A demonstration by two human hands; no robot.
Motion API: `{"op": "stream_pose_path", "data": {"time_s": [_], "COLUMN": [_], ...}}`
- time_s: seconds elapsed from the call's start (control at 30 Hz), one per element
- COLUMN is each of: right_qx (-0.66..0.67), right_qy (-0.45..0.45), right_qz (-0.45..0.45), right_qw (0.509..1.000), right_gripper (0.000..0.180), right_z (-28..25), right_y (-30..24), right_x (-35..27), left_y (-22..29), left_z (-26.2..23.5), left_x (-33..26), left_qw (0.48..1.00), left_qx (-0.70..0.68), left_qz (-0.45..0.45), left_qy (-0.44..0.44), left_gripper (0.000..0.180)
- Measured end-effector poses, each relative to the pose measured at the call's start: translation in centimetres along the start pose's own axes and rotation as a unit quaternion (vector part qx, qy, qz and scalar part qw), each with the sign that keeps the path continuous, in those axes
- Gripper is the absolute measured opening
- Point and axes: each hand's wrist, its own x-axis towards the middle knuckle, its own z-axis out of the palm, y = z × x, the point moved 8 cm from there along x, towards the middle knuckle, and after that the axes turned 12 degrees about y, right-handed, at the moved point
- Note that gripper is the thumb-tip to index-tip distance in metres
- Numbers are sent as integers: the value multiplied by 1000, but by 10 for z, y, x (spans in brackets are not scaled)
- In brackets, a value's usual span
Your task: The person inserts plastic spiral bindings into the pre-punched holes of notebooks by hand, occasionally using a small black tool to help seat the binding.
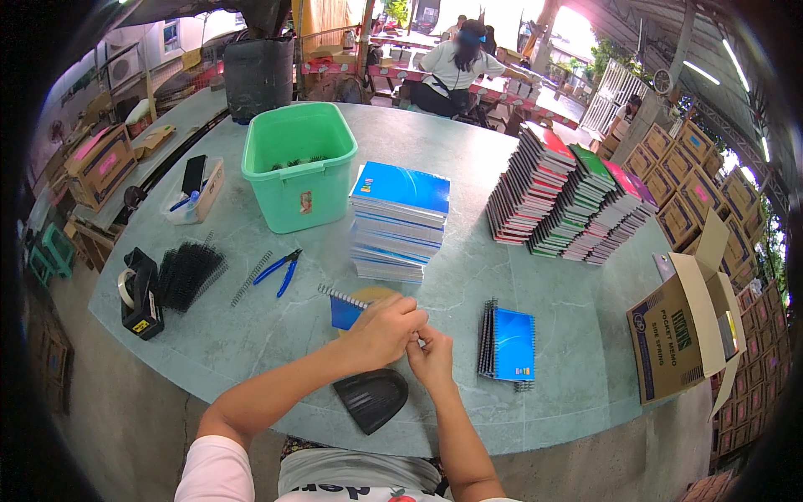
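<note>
Your left hand [383, 329] grips a blue spiral notebook [345, 309] on the table [251, 335]; right hand [432, 353] pinches closed at its wire, fingertips touching left.

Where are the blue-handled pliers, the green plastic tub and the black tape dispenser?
Blue-handled pliers [280, 269]: head view, on one handle.
Green plastic tub [303, 194]: head view, on its front wall.
Black tape dispenser [142, 301]: head view, on its body.
</note>
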Motion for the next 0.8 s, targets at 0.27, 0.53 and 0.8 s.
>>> {"op": "stream_pose_path", "data": {"time_s": [0.27,0.53,0.8], "right_qx": [137,233,-137], "right_qy": [29,72,152], "right_qz": [220,176,152], "right_qw": [965,954,967], "right_gripper": [38,46,46], "right_z": [-27,-98,-206], "right_y": [46,22,109], "right_x": [-2,27,-8], "left_y": [-38,28,-38], "left_z": [-17,-26,-28], "left_x": [-13,1,-34], "left_qw": [983,987,986], "left_qx": [53,-138,-111], "left_qz": [-166,6,-101], "left_qy": [-52,85,76], "left_gripper": [34,33,21]}}
